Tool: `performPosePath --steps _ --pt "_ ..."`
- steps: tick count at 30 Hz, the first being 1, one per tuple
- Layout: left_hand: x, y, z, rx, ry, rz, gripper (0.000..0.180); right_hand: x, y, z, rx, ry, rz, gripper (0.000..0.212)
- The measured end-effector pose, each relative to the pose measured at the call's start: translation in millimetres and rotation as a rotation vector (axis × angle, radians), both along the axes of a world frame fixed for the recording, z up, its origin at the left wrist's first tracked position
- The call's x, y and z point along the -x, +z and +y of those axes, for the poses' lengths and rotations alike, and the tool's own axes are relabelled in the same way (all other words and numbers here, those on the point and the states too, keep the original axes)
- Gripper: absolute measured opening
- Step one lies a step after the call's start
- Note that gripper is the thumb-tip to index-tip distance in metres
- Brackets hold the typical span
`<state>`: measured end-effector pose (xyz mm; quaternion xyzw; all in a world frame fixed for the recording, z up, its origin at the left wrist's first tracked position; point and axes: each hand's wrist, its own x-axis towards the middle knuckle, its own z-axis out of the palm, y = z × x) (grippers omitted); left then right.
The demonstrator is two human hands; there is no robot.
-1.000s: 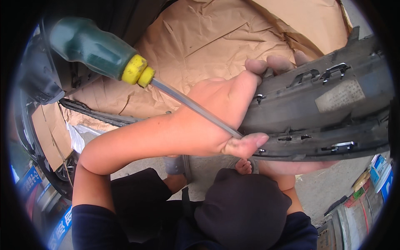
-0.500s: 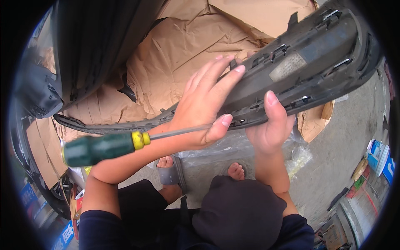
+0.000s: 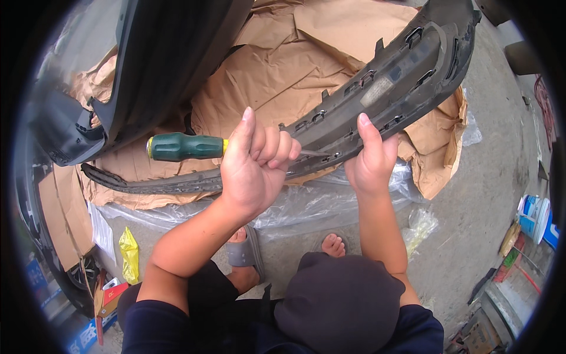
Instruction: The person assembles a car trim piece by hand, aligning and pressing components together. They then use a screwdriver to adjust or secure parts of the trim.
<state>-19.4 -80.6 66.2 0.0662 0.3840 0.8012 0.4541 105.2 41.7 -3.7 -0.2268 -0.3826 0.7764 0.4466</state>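
Note:
A long, curved black plastic trim piece (image 3: 407,79), lined with metal clips and bearing a pale label, slants across the view from left to far right. My left hand (image 3: 253,168) is closed round a screwdriver (image 3: 186,146) with a green and yellow handle. The handle sticks out leftward and the thin metal shaft runs right, its tip at a clip (image 3: 331,156) on the trim's near edge. My right hand (image 3: 371,156) grips that same near edge just right of the tip, thumb up on the inner face and fingers hidden underneath.
Crumpled brown paper (image 3: 259,76) and clear plastic film (image 3: 277,209) lie under the trim. A large dark panel (image 3: 165,53) stands at upper left. A yellow bag (image 3: 128,253) is on the floor at left, a blue and white bucket (image 3: 532,215) at far right. My sandalled feet are below.
My left hand has gone from lying spread on the trim to a closed grip on the screwdriver, its tip now at a clip. The trim's right end has shifted leftward.

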Motion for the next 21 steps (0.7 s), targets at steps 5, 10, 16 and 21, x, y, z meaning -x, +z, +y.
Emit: performPosePath --steps 5,10,16,21 --pt "45 77 -6 -0.301 0.156 0.370 0.055 -3 -10 0 0.091 -0.053 0.009 0.035" --pt "41 27 44 0.413 -0.040 0.722 0.032 -6 -4 1 0.064 0.001 0.104 0.041" --pt "80 -68 93 0.880 -0.586 1.257 0.046 -23 -13 -5 0.136 0.035 0.111 0.046" --pt "85 -70 51 0.582 -0.675 1.155 0.079 -31 -25 -7 0.174 0.087 0.214 0.053"
